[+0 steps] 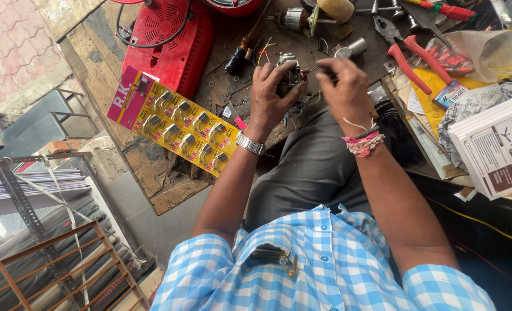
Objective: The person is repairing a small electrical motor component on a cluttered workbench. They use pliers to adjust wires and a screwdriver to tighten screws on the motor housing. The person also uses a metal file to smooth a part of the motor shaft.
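1. We see the wooden workbench [169, 178], worn and scarred, carrying all the items below.
2. A red appliance housing [172, 43] with a round vent grille lies at the bench's far left, a black cable looped across it.
3. A yellow and pink blister card [175, 124] of small metal parts lies diagonally, just in front of the housing.
4. A stack of printed leaflets [498, 147] sits at the right edge, beside crumpled newspaper.
5. Red-handled pliers [408, 55] rest at the far right, well apart from the hands.
6. Our left hand [270, 95], with a metal watch at the wrist, has its fingers clamped around the small motor assembly [290, 72], held above the bench's near edge, over the lap.
7. Our right hand [345, 92], thread bands at the wrist, has its fingers pinched together on a thin tool [315, 70] whose tip meets the assembly; we cannot tell what kind of tool it is.
8. Loose coloured wires [264, 55] lie just beyond the assembly.
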